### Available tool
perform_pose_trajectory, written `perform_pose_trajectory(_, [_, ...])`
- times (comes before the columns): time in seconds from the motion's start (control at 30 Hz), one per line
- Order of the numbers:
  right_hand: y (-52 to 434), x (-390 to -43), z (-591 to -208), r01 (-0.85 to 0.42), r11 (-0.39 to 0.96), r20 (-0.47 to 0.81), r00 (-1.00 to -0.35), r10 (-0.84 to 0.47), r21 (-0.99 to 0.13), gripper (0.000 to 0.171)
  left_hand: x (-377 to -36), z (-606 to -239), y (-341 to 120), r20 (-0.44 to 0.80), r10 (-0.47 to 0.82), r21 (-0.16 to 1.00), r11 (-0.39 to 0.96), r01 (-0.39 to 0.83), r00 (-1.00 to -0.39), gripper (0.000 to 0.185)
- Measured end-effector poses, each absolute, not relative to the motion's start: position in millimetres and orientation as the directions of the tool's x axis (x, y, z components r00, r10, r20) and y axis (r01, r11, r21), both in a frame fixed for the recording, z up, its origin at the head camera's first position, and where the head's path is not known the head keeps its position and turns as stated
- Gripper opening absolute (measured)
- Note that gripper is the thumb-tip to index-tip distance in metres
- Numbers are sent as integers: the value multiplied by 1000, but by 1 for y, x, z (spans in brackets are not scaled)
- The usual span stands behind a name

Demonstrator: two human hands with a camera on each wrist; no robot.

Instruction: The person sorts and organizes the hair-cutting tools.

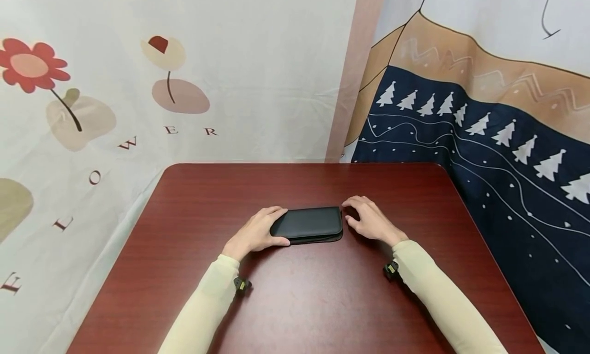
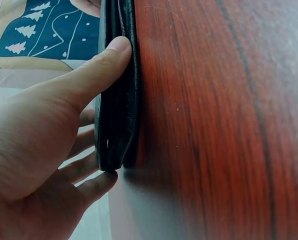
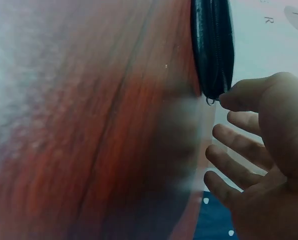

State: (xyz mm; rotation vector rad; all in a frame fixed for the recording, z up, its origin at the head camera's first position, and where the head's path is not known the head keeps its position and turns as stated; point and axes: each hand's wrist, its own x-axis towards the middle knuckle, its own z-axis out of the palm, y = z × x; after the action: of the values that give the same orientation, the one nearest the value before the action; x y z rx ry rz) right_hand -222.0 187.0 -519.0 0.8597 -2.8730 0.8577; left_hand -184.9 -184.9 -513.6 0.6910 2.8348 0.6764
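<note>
A black zip wallet lies flat on the table, its long side running left to right. My left hand holds its left end, thumb along the near edge and fingers at the far side. In the left wrist view the thumb presses beside the zipper. Just off the wallet's right end is my right hand, fingers spread and slightly bent. The right wrist view puts its thumb close to a small metal ring at the wallet's corner; whether they touch I cannot tell.
The reddish-brown wooden table has rounded far corners. Behind it hangs a pale cloth with flower prints and letters. On the right is a dark blue cloth with white trees. Each sleeve carries a small black wrist device.
</note>
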Motion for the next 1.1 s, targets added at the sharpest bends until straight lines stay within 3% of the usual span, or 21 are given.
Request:
perform_pose_trajectory(0.47, [179, -236, -526, -501, 726, 147, -856, -496, -470, 25, -183, -511, -181, -32, 456, 471, 792, 390, -889, 93])
perform_pose_trajectory(0.63, [179, -241, -531, -540, 703, 199, -836, -511, -464, 22, -183, -511, -181, -32, 454, 472, 792, 387, -890, 93])
perform_pose_trajectory(0.83, [186, -261, -566, -607, 652, 302, -793, -529, -455, 17, -182, -512, -182, -33, 448, 476, 793, 380, -893, 93])
perform_pose_trajectory(1.1, [190, -279, -597, -594, 702, 282, -804, -523, -393, 10, -182, -514, -184, -32, 448, 480, 791, 380, -893, 93])
